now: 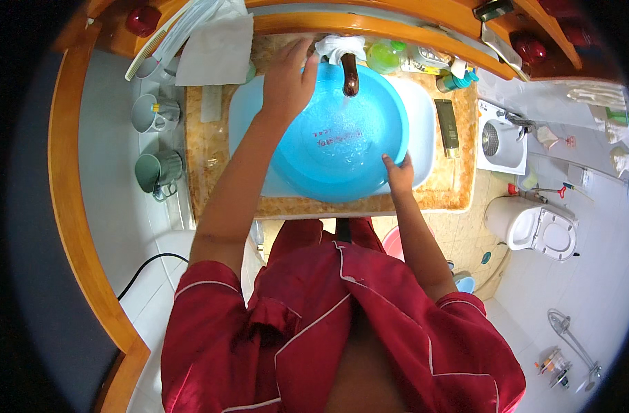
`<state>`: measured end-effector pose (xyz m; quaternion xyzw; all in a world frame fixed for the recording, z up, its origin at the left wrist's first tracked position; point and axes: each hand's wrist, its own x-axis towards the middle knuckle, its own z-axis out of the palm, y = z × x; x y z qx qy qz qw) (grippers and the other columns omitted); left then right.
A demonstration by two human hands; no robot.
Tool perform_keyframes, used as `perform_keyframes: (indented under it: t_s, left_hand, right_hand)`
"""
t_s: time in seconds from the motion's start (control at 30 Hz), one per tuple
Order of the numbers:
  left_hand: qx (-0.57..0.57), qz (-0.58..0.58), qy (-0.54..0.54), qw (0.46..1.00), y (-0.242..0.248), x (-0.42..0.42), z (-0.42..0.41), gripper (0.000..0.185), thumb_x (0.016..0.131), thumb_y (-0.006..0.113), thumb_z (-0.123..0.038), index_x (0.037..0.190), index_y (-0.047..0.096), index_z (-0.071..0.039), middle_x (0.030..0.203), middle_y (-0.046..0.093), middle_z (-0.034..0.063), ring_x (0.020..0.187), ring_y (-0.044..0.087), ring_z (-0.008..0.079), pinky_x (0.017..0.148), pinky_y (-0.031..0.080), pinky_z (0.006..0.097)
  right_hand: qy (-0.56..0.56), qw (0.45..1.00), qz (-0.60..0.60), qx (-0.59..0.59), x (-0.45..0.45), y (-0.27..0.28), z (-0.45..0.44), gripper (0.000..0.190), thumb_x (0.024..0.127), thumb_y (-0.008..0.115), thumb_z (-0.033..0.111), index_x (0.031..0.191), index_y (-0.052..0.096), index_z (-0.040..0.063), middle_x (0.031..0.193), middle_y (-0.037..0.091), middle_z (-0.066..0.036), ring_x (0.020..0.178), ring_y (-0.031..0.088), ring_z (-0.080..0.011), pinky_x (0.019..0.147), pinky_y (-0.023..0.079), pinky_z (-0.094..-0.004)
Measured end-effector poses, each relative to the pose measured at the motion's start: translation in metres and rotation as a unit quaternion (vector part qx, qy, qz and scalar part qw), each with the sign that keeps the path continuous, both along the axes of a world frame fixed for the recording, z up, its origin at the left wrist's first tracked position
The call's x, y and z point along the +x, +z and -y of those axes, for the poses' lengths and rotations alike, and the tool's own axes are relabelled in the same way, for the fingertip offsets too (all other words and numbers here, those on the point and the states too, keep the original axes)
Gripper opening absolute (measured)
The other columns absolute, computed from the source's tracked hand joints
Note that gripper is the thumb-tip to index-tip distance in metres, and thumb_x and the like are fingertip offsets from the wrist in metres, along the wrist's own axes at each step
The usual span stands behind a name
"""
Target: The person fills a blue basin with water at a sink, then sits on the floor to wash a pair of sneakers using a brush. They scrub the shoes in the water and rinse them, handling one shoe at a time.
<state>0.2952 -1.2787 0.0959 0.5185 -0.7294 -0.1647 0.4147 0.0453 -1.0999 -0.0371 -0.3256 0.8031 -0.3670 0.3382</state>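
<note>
A blue plastic basin (340, 175) rests in the white sink (424, 118) under a dark bronze faucet (349, 77), with water running into it. A white cloth (340, 45) is bunched at the faucet's base. My left hand (289, 77) is raised near the basin's upper left rim, fingers apart, holding nothing visible. My right hand (399, 173) grips the basin's lower right rim, thumb on the inside and fingers outside. Red printing shows on the basin's bottom through the water.
Around the sink runs a brown stone-patterned counter (211, 155). A dark tube (447, 126) lies at right; a green bottle (385, 56) and a teal bottle (455, 81) stand behind. Mugs (159, 170) line the left ledge. A wooden shelf edge (314, 23) overhangs the back. A toilet (521, 227) stands at right.
</note>
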Motion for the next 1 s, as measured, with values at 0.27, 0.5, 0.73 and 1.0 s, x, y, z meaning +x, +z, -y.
perform_keyframes:
  t_s: [0.27, 0.5, 0.73, 1.0]
  left_hand:
    - [-0.1, 0.133, -0.121, 0.979, 0.05, -0.041, 0.04, 0.043, 0.09, 0.052, -0.017, 0.132, 0.045, -0.009, 0.132, 0.046, 0.0171, 0.125, 0.041, 0.0291, 0.106, 0.03, 0.0376]
    - [-0.214, 0.205, -0.097, 0.95, 0.003, -0.026, 0.06, 0.031, 0.086, 0.057, -0.018, 0.112, 0.058, -0.002, 0.118, 0.055, 0.0246, 0.113, 0.051, 0.0354, 0.094, 0.043, 0.0395]
    - [-0.178, 0.277, -0.079, 0.941, 0.008, -0.029, 0.049, 0.037, 0.088, 0.052, -0.018, 0.12, 0.053, -0.001, 0.123, 0.053, 0.022, 0.117, 0.049, 0.0364, 0.092, 0.045, 0.0407]
    - [-0.189, 0.258, -0.021, 0.947, 0.002, -0.033, 0.035, 0.029, 0.09, 0.05, -0.019, 0.112, 0.056, -0.001, 0.103, 0.059, 0.0199, 0.098, 0.055, 0.0366, 0.087, 0.043, 0.0456]
  right_hand:
    - [0.019, 0.924, 0.343, 0.169, -0.022, -0.008, 0.001, 0.042, 0.071, 0.061, 0.008, 0.11, 0.052, -0.003, 0.094, 0.06, -0.013, 0.076, 0.062, -0.025, 0.066, 0.054, -0.0369]
    - [-0.014, 0.883, 0.452, 0.126, -0.026, -0.029, 0.002, 0.044, 0.065, 0.058, 0.004, 0.109, 0.051, 0.0, 0.092, 0.058, -0.011, 0.086, 0.057, -0.0258, 0.07, 0.05, -0.0401]
    - [0.005, 0.877, 0.457, 0.147, -0.031, -0.025, 0.004, 0.05, 0.067, 0.057, 0.003, 0.117, 0.048, -0.002, 0.106, 0.058, -0.013, 0.094, 0.059, -0.028, 0.077, 0.053, -0.0396]
    - [0.058, 0.934, 0.32, 0.145, -0.03, -0.011, 0.003, 0.058, 0.078, 0.071, 0.026, 0.124, 0.044, 0.003, 0.109, 0.059, -0.012, 0.093, 0.061, -0.0227, 0.073, 0.053, -0.0354]
